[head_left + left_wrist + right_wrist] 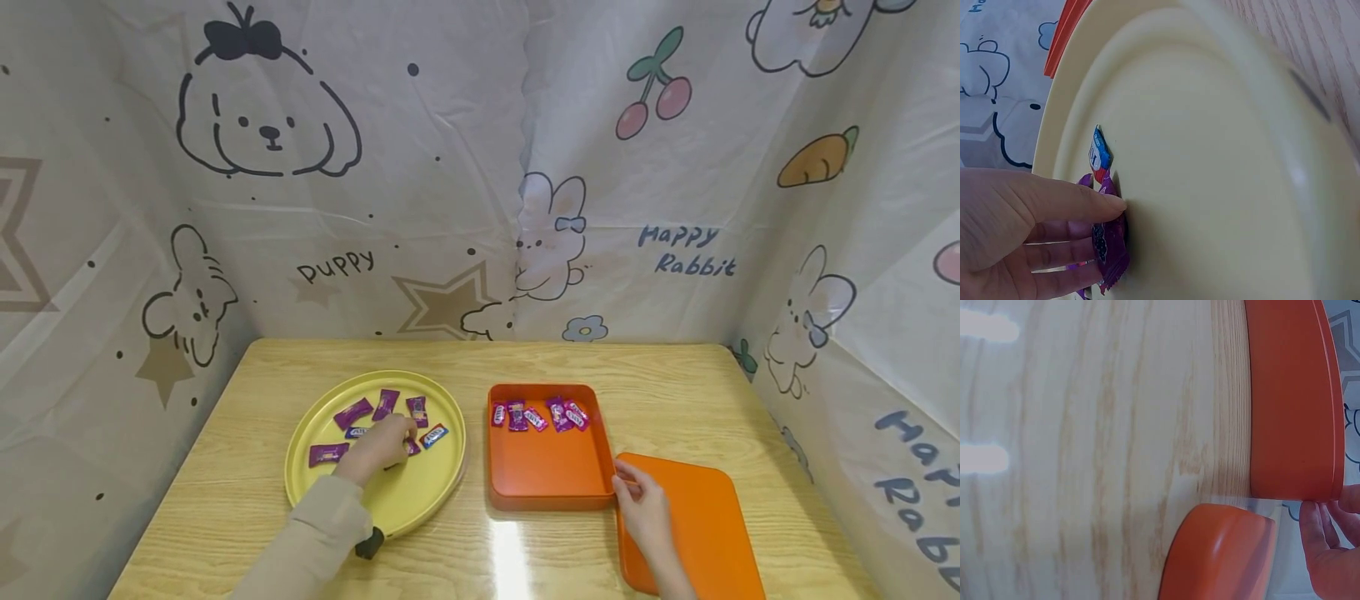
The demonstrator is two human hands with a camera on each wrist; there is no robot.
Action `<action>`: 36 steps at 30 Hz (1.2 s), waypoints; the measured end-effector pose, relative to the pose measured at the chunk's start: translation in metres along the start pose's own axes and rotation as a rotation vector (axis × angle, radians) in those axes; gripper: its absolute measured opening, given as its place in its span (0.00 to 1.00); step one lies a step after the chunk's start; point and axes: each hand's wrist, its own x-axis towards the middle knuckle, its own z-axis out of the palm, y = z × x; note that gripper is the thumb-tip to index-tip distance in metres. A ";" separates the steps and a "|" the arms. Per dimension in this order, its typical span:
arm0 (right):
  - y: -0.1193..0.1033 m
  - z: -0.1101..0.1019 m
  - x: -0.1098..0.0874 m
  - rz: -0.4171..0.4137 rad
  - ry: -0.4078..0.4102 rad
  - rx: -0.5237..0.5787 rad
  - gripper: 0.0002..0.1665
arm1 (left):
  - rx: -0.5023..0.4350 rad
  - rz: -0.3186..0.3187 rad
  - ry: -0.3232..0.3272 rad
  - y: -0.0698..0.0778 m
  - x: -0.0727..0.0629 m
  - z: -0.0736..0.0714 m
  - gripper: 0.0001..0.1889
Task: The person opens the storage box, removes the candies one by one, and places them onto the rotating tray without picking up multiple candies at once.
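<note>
My left hand (381, 450) is over the yellow round tray (401, 504). Thumb and fingers pinch a purple-wrapped candy (1112, 247), close against the tray's surface. Just past the fingertips lies a blue-and-red wrapped candy (434, 436). Several more purple candies (327, 454) are spread around the hand on the tray. My right hand (647, 510) holds the right wall of an orange box (551, 469) near its front corner, thumb at the rim and fingers against the outside. Along the box's back wall lie several pink and purple wrapped candies (535, 418).
An orange lid (701, 521) lies on the wooden table (558, 550) right of the box, partly under my right forearm. A black tab (369, 543) sits at the tray's front edge. Printed cloth (450, 192) walls in the table's back and sides.
</note>
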 end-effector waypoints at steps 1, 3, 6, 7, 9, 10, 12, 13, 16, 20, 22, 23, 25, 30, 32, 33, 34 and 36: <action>0.000 0.000 0.000 0.004 0.001 0.003 0.16 | 0.002 0.000 0.000 0.000 0.000 0.000 0.15; 0.000 0.000 0.000 -0.007 0.000 0.006 0.16 | 0.009 0.001 0.000 0.000 0.000 0.001 0.15; -0.001 0.001 0.000 -0.010 0.004 0.013 0.16 | 0.019 0.002 0.000 0.000 0.000 0.001 0.14; -0.001 0.001 0.000 -0.010 0.005 0.015 0.16 | 0.020 0.001 -0.001 0.000 0.000 0.001 0.14; -0.001 0.001 0.000 -0.004 0.006 0.015 0.16 | 0.024 -0.003 -0.002 0.001 -0.001 0.000 0.14; -0.001 0.001 0.000 0.003 0.006 0.015 0.16 | 0.024 -0.006 -0.004 0.001 -0.001 0.000 0.14; 0.000 0.001 0.000 0.011 0.001 0.010 0.17 | 0.018 -0.014 -0.007 0.002 -0.001 -0.001 0.15; 0.000 0.001 0.001 0.016 -0.001 0.008 0.17 | 0.015 -0.017 -0.010 0.002 -0.001 -0.002 0.15; 0.001 0.001 0.001 0.011 0.000 0.001 0.17 | -0.009 -0.033 -0.023 0.004 -0.002 -0.004 0.17; 0.000 0.001 0.000 -0.013 0.009 0.000 0.16 | -0.036 -0.032 -0.016 0.010 -0.002 -0.010 0.18; -0.001 0.001 0.000 -0.010 0.004 0.000 0.16 | -0.022 -0.007 0.004 0.015 0.001 -0.014 0.19; -0.001 0.000 0.001 -0.008 0.001 -0.002 0.16 | -0.010 0.019 0.018 0.018 0.002 -0.016 0.19; -0.001 0.000 0.001 0.006 -0.005 -0.003 0.17 | 0.026 0.067 0.046 0.024 0.006 -0.019 0.20; 0.000 0.000 0.001 0.005 -0.002 -0.005 0.16 | 0.103 0.128 0.081 0.042 0.020 -0.019 0.29; -0.001 0.000 0.001 -0.012 0.012 -0.006 0.16 | 0.126 0.151 0.092 0.050 0.026 -0.016 0.31; 0.000 0.000 0.001 -0.020 0.019 -0.008 0.16 | 0.138 0.168 0.102 0.055 0.030 -0.014 0.32; -0.001 0.000 0.001 -0.030 0.028 -0.010 0.16 | 0.141 0.187 0.110 0.060 0.033 -0.013 0.32; -0.001 0.001 0.000 -0.044 0.040 -0.012 0.16 | 0.147 0.225 0.116 0.071 0.039 -0.009 0.32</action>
